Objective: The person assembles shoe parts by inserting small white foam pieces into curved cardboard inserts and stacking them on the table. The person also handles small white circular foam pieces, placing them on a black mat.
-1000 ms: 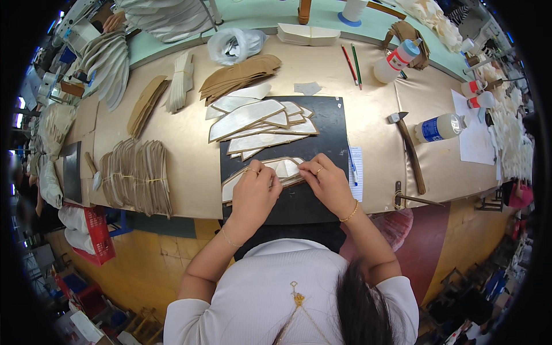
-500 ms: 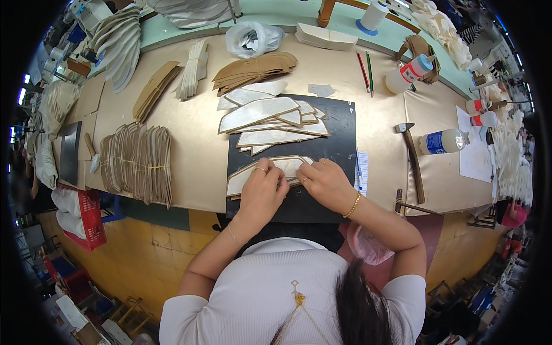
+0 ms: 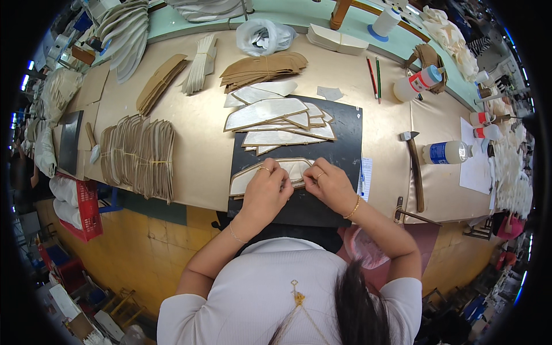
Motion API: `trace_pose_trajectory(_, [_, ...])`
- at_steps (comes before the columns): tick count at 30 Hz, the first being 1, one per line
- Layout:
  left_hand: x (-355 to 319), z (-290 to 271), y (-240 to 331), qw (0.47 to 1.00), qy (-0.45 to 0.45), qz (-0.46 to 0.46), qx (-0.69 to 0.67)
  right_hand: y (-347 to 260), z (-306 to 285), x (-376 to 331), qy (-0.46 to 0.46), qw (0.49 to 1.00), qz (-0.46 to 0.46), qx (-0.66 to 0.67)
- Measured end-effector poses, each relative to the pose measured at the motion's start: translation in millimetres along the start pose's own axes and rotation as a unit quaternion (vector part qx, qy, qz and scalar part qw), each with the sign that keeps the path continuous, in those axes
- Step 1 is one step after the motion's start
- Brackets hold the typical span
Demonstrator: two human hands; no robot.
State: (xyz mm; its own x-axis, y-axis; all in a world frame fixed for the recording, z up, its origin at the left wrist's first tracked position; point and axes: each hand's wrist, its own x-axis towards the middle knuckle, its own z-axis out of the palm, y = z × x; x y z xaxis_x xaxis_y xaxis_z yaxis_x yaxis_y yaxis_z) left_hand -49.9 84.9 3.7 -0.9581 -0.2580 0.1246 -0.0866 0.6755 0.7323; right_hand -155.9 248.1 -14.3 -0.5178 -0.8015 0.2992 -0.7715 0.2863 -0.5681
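Note:
A white, brown-edged shaped piece (image 3: 242,180) lies on a black board (image 3: 345,141) in front of me, apparently stacked on other such pieces. Over its middle, my left hand (image 3: 265,187) is closed, thumb and fingertips pinching at the piece. My right hand (image 3: 330,186) bends in from the other side, its fingers pinched together at the piece's right end. The fingers hide the exact spot where each one grips. Just beyond, more white pieces with brown edges (image 3: 267,115) overlap in a loose pile on the board.
Tied brown and white bundles (image 3: 138,158) stand at left, with brown pieces (image 3: 264,68) and a plastic bag (image 3: 264,37) at the back. To the right are a hammer (image 3: 415,172), a clear bottle (image 3: 447,153), a red-labelled bottle (image 3: 418,83) and pencils (image 3: 375,80).
The view has shifted slightly, moving the table things a little rightward. My right hand sits slightly farther from my left; both stay at the white piece.

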Motion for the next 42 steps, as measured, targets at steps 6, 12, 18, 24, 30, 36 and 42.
trace_pose_trajectory(6, [-0.2, -0.3, -2.1, 1.000, -0.015, -0.002, -0.006, -6.2, 4.4, -4.2, 0.033, 0.955, 0.224, 0.193])
trace_pose_trajectory(12, [-0.1, -0.8, -0.4, 1.000, -0.008, -0.006, -0.009, 7.5, 3.6, -7.0, 0.037, 0.902, 0.328, 0.277])
trace_pose_trajectory(18, [0.1, -1.3, -0.6, 1.000, -0.005, 0.000, -0.008, -10.6, -13.9, -2.0, 0.008, 0.984, 0.138, 0.112])
trace_pose_trajectory(24, [0.2, -1.6, -0.7, 1.000, -0.006, 0.005, -0.004, -20.1, -11.9, 0.3, -0.028, 0.992, -0.021, -0.121])
trace_pose_trajectory(30, [0.4, -1.0, -0.3, 1.000, -0.008, 0.004, -0.006, -9.8, -7.5, 3.3, -0.046, 0.989, -0.043, -0.137])
trace_pose_trajectory(36, [0.1, -0.2, -3.3, 1.000, -0.009, 0.008, -0.001, -10.2, 5.8, -3.7, 0.080, 0.976, 0.177, 0.095])
trace_pose_trajectory(42, [1.1, -1.7, -0.5, 1.000, -0.026, -0.005, 0.005, -3.5, 15.0, -19.5, 0.210, 0.903, 0.342, 0.154])
